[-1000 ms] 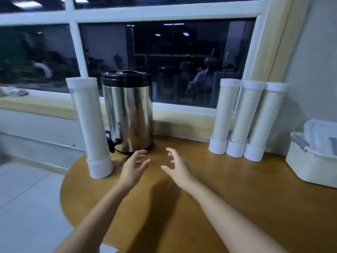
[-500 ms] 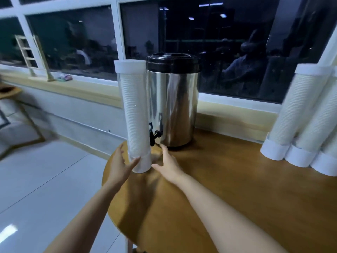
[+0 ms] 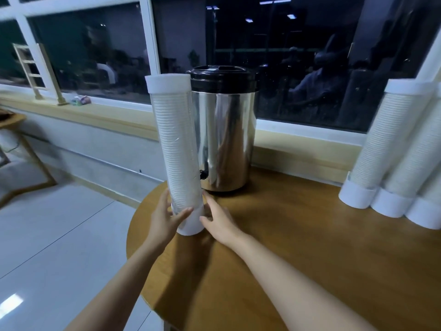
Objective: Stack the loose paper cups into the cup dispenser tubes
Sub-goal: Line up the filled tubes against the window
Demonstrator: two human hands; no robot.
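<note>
1. While upright on the wooden surface point(image 3: 310, 247), the tall clear cup-filled dispenser tube point(image 3: 177, 149) is clasped low in the grip of the left hand point(image 3: 163, 220).
2. Right hand point(image 3: 218, 223) is laid flat-fingered opposite, below the long axis.

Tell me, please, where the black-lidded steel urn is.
In the head view, the black-lidded steel urn stands mid-frame at the brown wooden table's back edge, just right of the tall clear cup-filled tube.
</note>
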